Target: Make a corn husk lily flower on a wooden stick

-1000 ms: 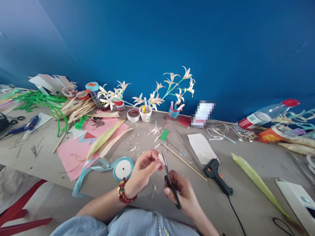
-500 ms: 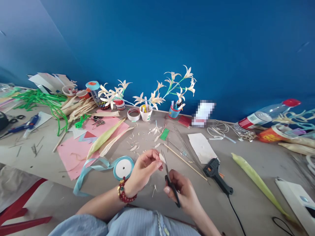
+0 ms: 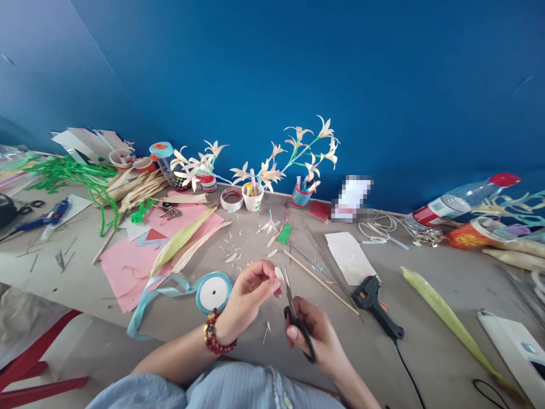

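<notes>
My left hand (image 3: 256,288) pinches a small whitish petal (image 3: 279,273) between thumb and fingertips. Black-handled scissors (image 3: 300,326) are gripped in my right hand (image 3: 315,329), their blades slightly parted and pointing up beside the petal. Beyond my hands, several pale petal pieces and trimmings (image 3: 231,257) lie scattered on the grey table. A small white petal flower (image 3: 269,226) on a thin stem rests near a green rectangular piece (image 3: 285,233). Left of my left wrist is a spool of light blue ribbon (image 3: 214,292), its loose end trailing leftward.
A black glue gun (image 3: 376,305) with a cord lies to the right, near a white paper (image 3: 349,258) and a wooden stick (image 3: 322,282). Husks (image 3: 183,241) and pink sheets (image 3: 128,272) are on the left. Along the blue wall stand cups with husk flowers (image 3: 252,196) and a lying bottle (image 3: 462,196).
The scissor blades have opened a little and their tips now stand slightly apart from the petal. My left hand has hardly moved.
</notes>
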{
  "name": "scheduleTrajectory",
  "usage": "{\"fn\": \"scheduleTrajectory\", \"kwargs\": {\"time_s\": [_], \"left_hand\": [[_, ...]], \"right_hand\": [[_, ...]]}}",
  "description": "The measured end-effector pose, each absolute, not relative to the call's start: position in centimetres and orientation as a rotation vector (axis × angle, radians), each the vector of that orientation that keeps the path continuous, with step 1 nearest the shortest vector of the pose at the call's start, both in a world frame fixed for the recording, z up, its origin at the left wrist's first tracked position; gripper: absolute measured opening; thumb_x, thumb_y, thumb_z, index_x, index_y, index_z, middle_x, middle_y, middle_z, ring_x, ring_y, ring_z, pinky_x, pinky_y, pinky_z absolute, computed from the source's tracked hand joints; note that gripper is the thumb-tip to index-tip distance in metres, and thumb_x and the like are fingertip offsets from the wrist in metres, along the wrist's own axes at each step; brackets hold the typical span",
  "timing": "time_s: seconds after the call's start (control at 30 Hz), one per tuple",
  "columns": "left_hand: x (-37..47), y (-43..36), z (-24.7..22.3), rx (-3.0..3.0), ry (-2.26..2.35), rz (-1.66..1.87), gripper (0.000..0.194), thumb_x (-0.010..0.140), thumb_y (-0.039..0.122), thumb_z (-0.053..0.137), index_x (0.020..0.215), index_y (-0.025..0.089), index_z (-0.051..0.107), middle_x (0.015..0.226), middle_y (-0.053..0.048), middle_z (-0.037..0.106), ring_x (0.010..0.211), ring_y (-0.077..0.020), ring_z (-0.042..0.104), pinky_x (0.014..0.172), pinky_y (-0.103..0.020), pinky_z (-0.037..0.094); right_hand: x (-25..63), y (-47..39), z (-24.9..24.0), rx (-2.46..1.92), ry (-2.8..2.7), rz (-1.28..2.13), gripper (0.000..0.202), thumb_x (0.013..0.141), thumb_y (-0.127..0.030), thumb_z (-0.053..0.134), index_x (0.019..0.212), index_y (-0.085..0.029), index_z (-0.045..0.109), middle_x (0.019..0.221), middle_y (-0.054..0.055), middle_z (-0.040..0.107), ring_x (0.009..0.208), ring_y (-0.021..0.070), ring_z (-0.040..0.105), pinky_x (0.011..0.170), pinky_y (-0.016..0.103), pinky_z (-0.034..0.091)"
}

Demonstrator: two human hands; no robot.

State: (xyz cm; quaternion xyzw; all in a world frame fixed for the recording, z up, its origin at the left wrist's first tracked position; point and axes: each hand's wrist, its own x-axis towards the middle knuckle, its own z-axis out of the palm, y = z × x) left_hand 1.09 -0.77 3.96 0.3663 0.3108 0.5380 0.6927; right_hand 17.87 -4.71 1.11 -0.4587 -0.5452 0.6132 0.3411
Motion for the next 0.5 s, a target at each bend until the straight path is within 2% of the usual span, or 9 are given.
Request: {"fn": "scheduleTrajectory", "kwargs": {"time_s": [0.17, 0.5], "left_hand": [[1.12, -0.77, 4.04, 0.808, 0.72, 1.218, 0.016, 0.082, 0.026, 0.072, 0.077, 0.016, 0.06, 0.077, -0.001, 0.058, 0.066, -0.0105, 0.055, 0.064, -0.023, 0.047], [1.04, -0.81, 3.6, 0.81, 0.703, 1.212, 0.013, 0.083, 0.024, 0.071, 0.08, 0.017, 0.06, 0.078, 0.0, 0.057, 0.067, -0.0102, 0.055, 0.066, -0.024, 0.047]], "right_hand": [[18.25, -4.69, 1.12, -1.201, -1.492, 1.559, 0.062, 0.068, -0.08, 0.06, 0.067, -0.021, 0.044, 0.056, -0.004, 0.047, 0.05, 0.011, 0.04, 0.048, 0.024, 0.025], [18.33, -4.7, 0.78, -1.258, -1.508, 1.511, 0.061, 0.068, -0.079, 0.061, 0.064, -0.022, 0.039, 0.056, -0.007, 0.036, 0.049, 0.0096, 0.034, 0.046, 0.023, 0.022]]}}
